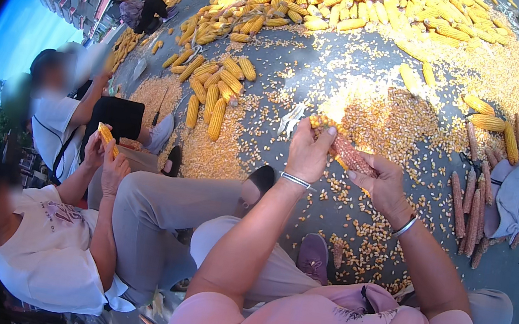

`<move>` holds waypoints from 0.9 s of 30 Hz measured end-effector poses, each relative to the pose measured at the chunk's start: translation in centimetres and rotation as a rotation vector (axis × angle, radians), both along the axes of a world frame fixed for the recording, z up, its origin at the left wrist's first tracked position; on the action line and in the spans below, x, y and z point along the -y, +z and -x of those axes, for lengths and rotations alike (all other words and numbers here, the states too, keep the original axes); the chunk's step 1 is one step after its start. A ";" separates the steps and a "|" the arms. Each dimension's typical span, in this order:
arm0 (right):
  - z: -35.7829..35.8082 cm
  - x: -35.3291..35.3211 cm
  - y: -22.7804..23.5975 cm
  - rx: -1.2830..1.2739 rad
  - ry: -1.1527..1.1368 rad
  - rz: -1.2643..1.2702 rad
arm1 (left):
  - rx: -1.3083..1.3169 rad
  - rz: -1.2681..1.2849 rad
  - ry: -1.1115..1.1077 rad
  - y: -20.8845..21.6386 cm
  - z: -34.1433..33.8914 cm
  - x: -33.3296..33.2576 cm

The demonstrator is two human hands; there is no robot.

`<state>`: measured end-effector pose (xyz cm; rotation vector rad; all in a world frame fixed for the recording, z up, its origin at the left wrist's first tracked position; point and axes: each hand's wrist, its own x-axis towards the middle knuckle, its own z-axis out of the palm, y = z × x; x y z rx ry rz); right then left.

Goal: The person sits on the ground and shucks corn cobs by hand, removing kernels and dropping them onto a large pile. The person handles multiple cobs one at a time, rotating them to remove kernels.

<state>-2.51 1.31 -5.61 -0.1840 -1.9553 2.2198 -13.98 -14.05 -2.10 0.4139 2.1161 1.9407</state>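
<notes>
Between my two hands is a partly shelled corn cob (pixel 349 154), its bare pinkish core showing toward the right and yellow kernels left on its left end. My left hand (pixel 310 151) is closed around the kernel-covered end. The other end is gripped by my right hand (pixel 385 183), thumb laid along the bare core. Beneath and beyond them, loose corn kernels (pixel 382 123) lie scattered and heaped on the grey ground. A small piece of pale husk (pixel 291 120) rests just left of my left hand.
Whole ears of corn (pixel 343 3) are piled at the far side, with a smaller heap (pixel 221 82) at left. Bare cobs (pixel 473 207) and a grey cap (pixel 509 199) lie at right. Close by on the left, a seated person (pixel 53 238) holds an ear; others sit beyond.
</notes>
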 end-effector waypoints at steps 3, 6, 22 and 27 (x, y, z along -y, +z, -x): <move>-0.5 -0.9 -0.6 0.023 -0.052 -0.113 | 0.211 -0.104 -0.062 2.8 -1.3 -0.6; -1.1 -0.9 -0.1 -0.137 -0.157 -0.412 | 0.303 -0.283 -0.006 4.0 -2.2 -0.5; -8.1 -0.2 4.1 -0.263 -0.278 -0.803 | 0.163 -0.173 -0.139 5.6 -6.7 -0.1; -8.9 0.6 4.8 -0.263 -0.287 -0.778 | 0.152 -0.261 -0.164 6.6 -7.8 1.0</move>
